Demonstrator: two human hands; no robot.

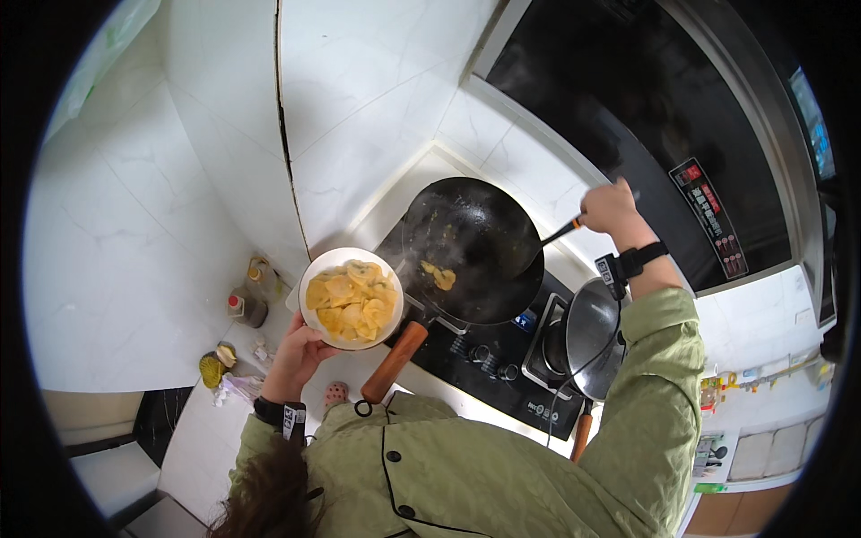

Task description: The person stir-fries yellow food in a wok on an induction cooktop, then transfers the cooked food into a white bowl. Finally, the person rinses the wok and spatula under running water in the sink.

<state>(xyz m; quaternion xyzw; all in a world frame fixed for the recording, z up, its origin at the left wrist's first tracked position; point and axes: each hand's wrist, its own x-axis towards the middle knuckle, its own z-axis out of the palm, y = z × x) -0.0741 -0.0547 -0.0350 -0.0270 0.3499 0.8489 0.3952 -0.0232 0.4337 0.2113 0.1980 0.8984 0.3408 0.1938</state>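
Note:
My left hand (299, 353) holds the rim of a white plate (303, 296) heaped with cooked yellow slices (353, 299), which look like potato. Just right of the plate sits a black wok (471, 222) on the left burner, with steam rising from it. A few slices (438, 276) remain in the wok's bottom. My right hand (609, 208) grips the handle of a spatula or ladle (562, 232); its dark head reaches into the wok's right side and is hard to make out. The wok's wooden handle (397, 360) points toward my body, untouched by either hand.
A second pan with a glass lid (595, 343) stands on the right burner of the black gas stove (484, 370). Above hangs a dark range hood (639, 121). Bottles (247, 309) and a yellow scrubber (212, 370) are on the left counter. White walls close in behind.

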